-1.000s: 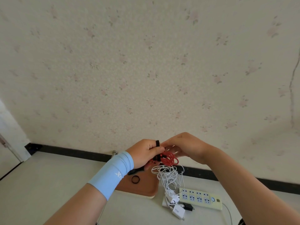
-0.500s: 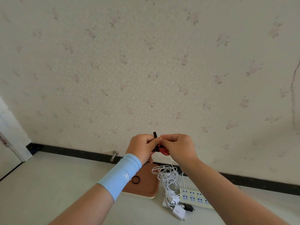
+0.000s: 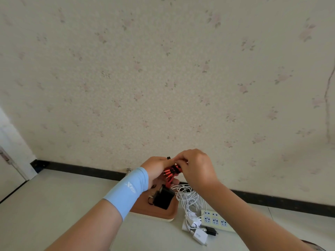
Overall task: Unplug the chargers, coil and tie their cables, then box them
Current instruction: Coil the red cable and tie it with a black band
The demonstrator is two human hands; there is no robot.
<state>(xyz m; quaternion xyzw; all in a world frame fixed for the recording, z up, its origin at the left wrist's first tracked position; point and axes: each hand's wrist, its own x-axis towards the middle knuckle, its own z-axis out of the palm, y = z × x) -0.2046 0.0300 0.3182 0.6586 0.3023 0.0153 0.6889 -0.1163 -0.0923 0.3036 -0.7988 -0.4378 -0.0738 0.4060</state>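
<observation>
The step in hand looks like the tying of the first cable. Both hands are raised in front of the wall, pressed close together around a coiled red cable. The left hand, with a pale blue sleeve at its wrist, has its fingers curled round the bundle from the near side. The right hand is curled over the top, its fingertips apparently pinching a black tie wrapped across the coil, with one short end of the tie poking up between the hands. How far the tie is fastened I cannot tell, as the fingers cover it. A black charger hangs from the red cable just above a brown tray on the pale surface below. To its right lie a loose tangle of white cable, a white charger and a power strip, the white cable not yet coiled. The next move likely calls for cinching the tie snug while the left hand keeps the loops from springing apart — then lowering the bundle, charger and all, into the tray.
</observation>
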